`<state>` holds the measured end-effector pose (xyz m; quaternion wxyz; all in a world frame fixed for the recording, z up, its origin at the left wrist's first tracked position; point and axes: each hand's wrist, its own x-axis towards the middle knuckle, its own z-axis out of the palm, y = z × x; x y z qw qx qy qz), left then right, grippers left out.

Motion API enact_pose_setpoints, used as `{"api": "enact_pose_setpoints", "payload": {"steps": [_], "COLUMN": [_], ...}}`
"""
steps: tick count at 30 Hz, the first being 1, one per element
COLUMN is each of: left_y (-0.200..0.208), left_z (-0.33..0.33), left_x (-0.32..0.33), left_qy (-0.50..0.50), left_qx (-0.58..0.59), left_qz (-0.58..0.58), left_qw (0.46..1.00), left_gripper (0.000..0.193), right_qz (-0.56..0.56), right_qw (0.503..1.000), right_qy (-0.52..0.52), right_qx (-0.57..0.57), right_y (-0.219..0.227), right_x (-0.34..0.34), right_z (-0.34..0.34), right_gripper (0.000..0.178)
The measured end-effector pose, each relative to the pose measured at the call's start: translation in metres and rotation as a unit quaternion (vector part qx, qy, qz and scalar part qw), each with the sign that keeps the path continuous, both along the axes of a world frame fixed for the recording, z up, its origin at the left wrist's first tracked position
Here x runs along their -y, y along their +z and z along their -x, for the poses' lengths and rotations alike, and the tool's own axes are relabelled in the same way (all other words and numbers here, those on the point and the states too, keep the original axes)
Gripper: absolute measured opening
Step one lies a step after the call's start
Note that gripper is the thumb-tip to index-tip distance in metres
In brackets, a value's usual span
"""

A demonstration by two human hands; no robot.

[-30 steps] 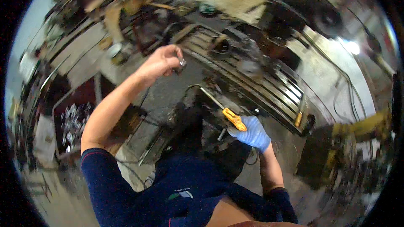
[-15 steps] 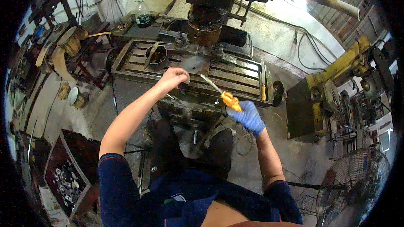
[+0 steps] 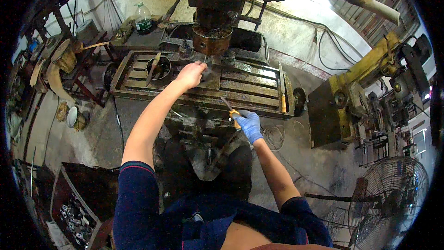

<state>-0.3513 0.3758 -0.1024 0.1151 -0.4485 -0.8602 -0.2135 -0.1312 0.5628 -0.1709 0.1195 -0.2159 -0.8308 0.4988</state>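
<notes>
My bare left hand [image 3: 190,76] reaches over the machine table [image 3: 249,88], just below the round spindle head [image 3: 210,40]. Its fingers are pinched together at the table's middle, and what they hold, if anything, is hidden. My right hand [image 3: 249,126], in a blue glove, is closed round a yellow-handled tool [image 3: 234,113] with a slim metal shaft. The shaft points up and left, its tip by the table's front edge. To the left of my left hand, a round pot [image 3: 162,75] with a brush [image 3: 153,68] across it stands on the slotted table.
A long yellow-handled file [image 3: 283,97] lies along the table's right end. A clear bottle [image 3: 143,20] stands behind, at left. At lower left is a bin [image 3: 95,210] of metal pieces; a caged fan [image 3: 388,203] stands at lower right. A yellow-green machine [image 3: 333,106] is at right.
My left hand has moved forward, to beneath the spindle head. My right hand has come left and slightly down with the yellow-handled tool, and the view has shifted a little.
</notes>
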Motion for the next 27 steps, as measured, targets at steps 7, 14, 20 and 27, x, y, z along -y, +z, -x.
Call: {"api": "enact_pose_setpoints", "payload": {"steps": [7, 14, 20, 27], "left_y": [-0.004, -0.012, -0.019, -0.01], "left_z": [0.001, 0.019, 0.025, 0.02], "left_x": [0.001, -0.026, -0.042, -0.036], "left_qy": [0.04, 0.065, 0.152, 0.24], "left_qx": [-0.07, -0.046, -0.05, 0.03], "left_qz": [0.041, -0.055, -0.096, -0.066], "left_qw": [0.996, 0.995, 0.982, 0.968], "left_gripper": [0.021, 0.018, 0.023, 0.034], "right_qz": [-0.042, -0.078, -0.108, -0.31], "right_qw": [0.997, 0.993, 0.99, 0.914], "right_qy": [-0.025, -0.025, -0.063, -0.107], "right_qx": [-0.055, -0.089, -0.067, -0.239], "right_y": [0.012, 0.041, 0.062, 0.248], "right_x": [-0.005, -0.018, -0.046, -0.067], "right_z": [-0.042, -0.083, -0.103, -0.072], "right_gripper": [0.032, 0.023, 0.022, 0.03]}}
